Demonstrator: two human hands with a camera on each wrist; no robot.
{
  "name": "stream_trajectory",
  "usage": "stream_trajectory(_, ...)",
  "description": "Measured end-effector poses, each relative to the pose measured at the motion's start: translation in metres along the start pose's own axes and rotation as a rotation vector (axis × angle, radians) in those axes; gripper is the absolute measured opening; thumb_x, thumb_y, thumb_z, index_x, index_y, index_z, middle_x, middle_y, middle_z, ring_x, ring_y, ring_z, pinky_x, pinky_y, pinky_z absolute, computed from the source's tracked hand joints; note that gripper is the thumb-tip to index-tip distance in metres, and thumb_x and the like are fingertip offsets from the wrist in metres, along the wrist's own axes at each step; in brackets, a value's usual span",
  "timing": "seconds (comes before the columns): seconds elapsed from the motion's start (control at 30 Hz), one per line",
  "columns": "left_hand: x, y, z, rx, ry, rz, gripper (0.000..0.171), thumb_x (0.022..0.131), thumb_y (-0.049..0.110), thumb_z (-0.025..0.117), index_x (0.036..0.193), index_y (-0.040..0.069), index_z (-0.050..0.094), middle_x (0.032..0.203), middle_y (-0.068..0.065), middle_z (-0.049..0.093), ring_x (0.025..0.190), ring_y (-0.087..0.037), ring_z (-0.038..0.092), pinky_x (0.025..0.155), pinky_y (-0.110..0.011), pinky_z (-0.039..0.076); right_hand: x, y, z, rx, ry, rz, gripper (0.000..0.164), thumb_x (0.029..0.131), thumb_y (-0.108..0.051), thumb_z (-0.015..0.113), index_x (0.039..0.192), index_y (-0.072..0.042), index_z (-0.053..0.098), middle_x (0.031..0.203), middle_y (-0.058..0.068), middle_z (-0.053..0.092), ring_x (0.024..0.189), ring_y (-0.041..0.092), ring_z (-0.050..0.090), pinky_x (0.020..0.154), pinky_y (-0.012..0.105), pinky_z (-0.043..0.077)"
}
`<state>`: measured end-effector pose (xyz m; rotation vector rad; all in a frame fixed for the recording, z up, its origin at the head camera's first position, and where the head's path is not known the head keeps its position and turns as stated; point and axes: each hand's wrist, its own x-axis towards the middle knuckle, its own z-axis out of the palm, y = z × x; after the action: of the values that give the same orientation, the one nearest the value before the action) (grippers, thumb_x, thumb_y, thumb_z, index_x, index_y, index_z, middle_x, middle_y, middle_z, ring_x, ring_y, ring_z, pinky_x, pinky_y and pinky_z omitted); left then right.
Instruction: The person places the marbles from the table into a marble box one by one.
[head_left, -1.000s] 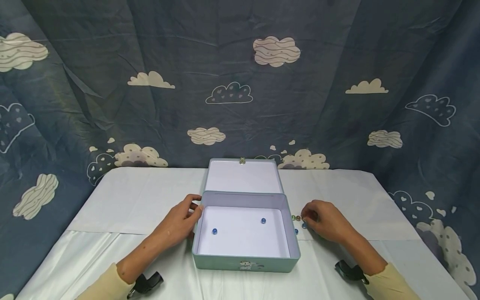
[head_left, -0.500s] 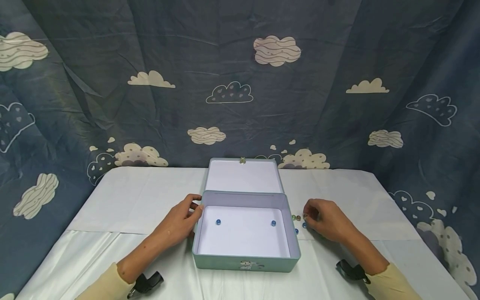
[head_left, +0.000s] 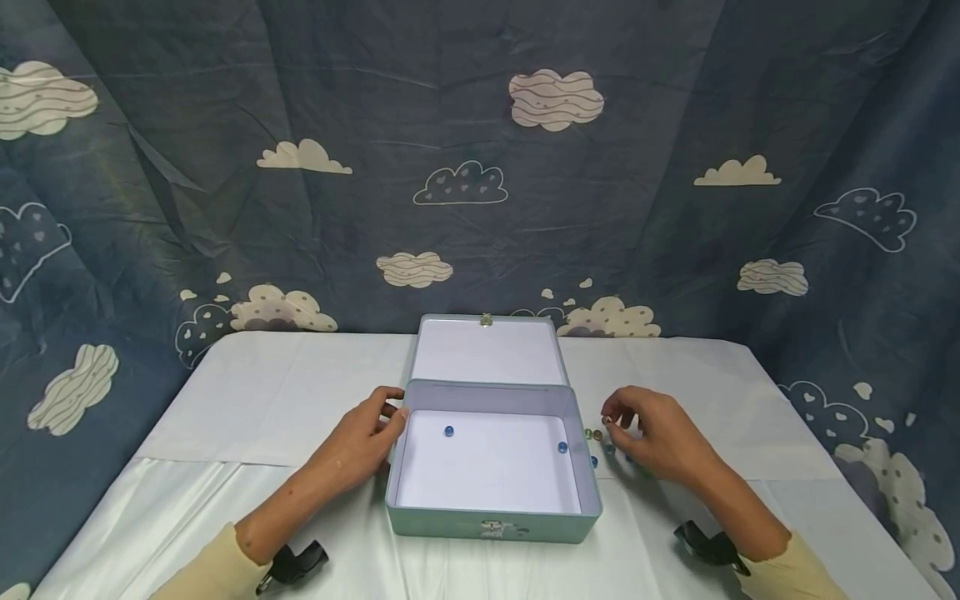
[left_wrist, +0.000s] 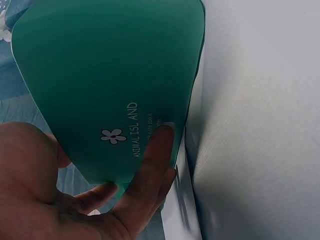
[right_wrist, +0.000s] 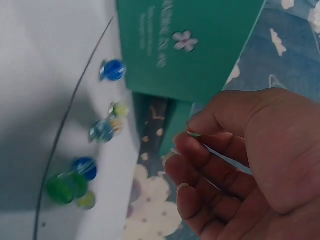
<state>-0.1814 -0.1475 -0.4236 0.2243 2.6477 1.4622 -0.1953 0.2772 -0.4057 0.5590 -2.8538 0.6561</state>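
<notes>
Vs. a sec ago, R hand [head_left: 656,435] is a bit higher off the tabletop [head_left: 315,383], thumb + index pinching a marble [head_left: 607,419] (mostly hidden, reddish bit shows). We read the pick as done, but this one's still outside the box [head_left: 435,523], just R of it. L hand [head_left: 360,442] hasn't moved: fingers bent, holding box at L side nr rear corner, prob. to steady it. Inside, both blues rolled: back-L blue marble [head_left: 449,431] now farther back, R-side blue marble [head_left: 562,447] now nr R wall, can't tell if touching. Loose marbles [right_wrist: 102,131] remain on tabletop betw. box + R hand, so we'd call it early on.
</notes>
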Motion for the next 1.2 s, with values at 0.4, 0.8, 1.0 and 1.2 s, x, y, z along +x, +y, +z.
stream_trajectory(0.4, 0.0, 0.0, 0.0, 0.005, 0.0, -0.002, 0.045, 0.112, 0.031, 0.053, 0.151, 0.009, 0.048, 0.129, -0.015, 0.067, 0.111, -0.026, 0.071, 0.063, -0.033, 0.061, -0.008, -0.033, -0.009, 0.043, 0.08, -0.099, 0.027, 0.086, 0.001, 0.081, 0.103, -0.018, 0.073, 0.093, -0.013, 0.067, 0.084, 0.013, 0.062, 0.071, 0.029, 0.056)
stream_trajectory(0.8, -0.001, 0.0, 0.0, -0.005, -0.007, 0.006, 0.045, 0.113, 0.03, 0.053, 0.151, 0.008, 0.048, 0.13, -0.017, 0.066, 0.112, -0.028, 0.071, 0.064, -0.034, 0.062, -0.012, -0.048, -0.001, 0.111, 0.088, -0.174, 0.028, 0.087, 0.001, 0.084, 0.102, -0.02, 0.073, 0.096, -0.014, 0.067, 0.082, 0.01, 0.063, 0.07, 0.028, 0.058)
stream_trajectory(1.0, -0.001, 0.0, 0.0, -0.004, -0.008, 0.008, 0.045, 0.113, 0.03, 0.053, 0.152, 0.008, 0.048, 0.131, -0.018, 0.066, 0.112, -0.028, 0.071, 0.064, -0.034, 0.061, -0.012, -0.047, 0.0, 0.108, 0.087, -0.16, 0.03, 0.087, 0.001, 0.083, 0.103, -0.022, 0.073, 0.097, -0.011, 0.069, 0.083, 0.01, 0.063, 0.07, 0.029, 0.058)
stream_trajectory(1.2, -0.001, 0.0, 0.0, 0.001, -0.005, 0.005, 0.046, 0.113, 0.031, 0.053, 0.152, 0.008, 0.048, 0.131, -0.017, 0.066, 0.112, -0.027, 0.071, 0.064, -0.034, 0.062, -0.01, -0.04, -0.002, 0.073, 0.105, -0.144, 0.025, 0.087, 0.0, 0.082, 0.104, -0.017, 0.074, 0.094, -0.014, 0.066, 0.082, 0.01, 0.061, 0.07, 0.029, 0.058)
